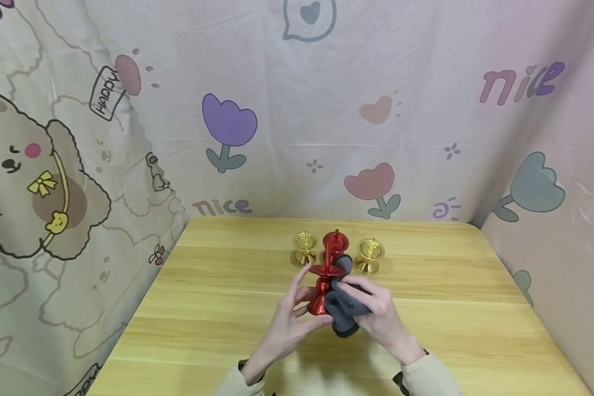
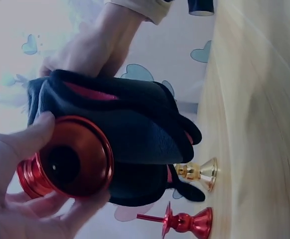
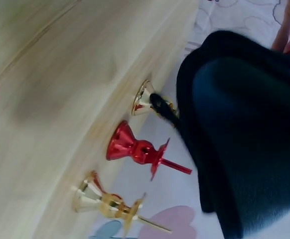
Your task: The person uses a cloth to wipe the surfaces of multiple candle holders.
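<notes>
1. The left hand point(image 1: 287, 319) holds the red candlestick point(image 1: 324, 286) above the wooden table point(image 1: 203, 308), its thumb and fingertips curled round the flared base; the left wrist view shows the hollow underside of that base point(image 2: 70, 159) pinched between thumb and fingers
2. The held candlestick is tilted, just in front of the standing red candlestick point(image 1: 335, 242), which stands between two gold candlesticks, one to its left point(image 1: 304, 246) and one to its right point(image 1: 369, 254)
3. The right hand point(image 1: 371, 308), to the right of the held candlestick, has its fingers wrapped round a dark grey cloth point(image 1: 341, 311) and presses it against the stem and drip pan
4. Judged from its glossy metal look, the held candlestick is stiff, smooth and probably slippery and light; the thin spike on top looks the most easily bent part
5. The broad base and waisted stem seem the safest places to grip, with the soft cloth folding freely round them
6. The pale printed curtain point(image 1: 376, 110) hangs behind the standing red candlestick
</notes>
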`<state>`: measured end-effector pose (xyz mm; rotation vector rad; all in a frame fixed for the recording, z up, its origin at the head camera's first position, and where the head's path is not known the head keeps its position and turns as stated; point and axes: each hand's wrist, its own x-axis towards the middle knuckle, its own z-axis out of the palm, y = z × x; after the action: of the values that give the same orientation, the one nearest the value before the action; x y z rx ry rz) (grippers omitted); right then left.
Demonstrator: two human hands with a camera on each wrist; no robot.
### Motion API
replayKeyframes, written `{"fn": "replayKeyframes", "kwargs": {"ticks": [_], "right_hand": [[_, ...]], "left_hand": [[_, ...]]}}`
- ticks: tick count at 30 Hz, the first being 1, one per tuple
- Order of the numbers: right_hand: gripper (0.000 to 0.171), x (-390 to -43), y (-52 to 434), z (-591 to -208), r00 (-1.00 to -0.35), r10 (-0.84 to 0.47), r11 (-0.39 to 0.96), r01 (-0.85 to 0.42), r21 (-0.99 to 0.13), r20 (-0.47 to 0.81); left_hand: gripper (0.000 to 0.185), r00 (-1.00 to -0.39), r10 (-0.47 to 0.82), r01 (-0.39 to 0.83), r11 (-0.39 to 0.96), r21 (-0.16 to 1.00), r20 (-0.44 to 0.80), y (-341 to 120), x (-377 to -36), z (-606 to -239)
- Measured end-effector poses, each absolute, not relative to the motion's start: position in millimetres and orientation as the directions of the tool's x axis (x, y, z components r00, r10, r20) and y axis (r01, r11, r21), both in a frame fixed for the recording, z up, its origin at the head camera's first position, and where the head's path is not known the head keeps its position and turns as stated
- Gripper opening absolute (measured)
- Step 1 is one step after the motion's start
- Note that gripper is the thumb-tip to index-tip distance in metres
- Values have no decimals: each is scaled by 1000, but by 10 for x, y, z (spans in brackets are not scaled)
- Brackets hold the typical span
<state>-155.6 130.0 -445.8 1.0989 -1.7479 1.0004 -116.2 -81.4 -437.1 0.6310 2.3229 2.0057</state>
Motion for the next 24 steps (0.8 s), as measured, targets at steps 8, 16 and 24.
{"fn": "replayKeyframes", "kwargs": {"ticks": [8,16,24], "right_hand": [[19,-1674,1417,-4589,-325,-194,-26,-941,-336,925],[20,-1643,1332,-4567,-263,-179,110,-963,-247,948],[20,-1623,1337,-4558,-351,-156,-23,-933,-359,923]], "left_hand": [[99,-843,485,233,-63,970,234,-897,-1201,-4327],[106,-902,416,144,29,989,119,-816,-1182,-4297],[103,-885,397,240,-61,969,244,-856,-1189,-4326]]}}
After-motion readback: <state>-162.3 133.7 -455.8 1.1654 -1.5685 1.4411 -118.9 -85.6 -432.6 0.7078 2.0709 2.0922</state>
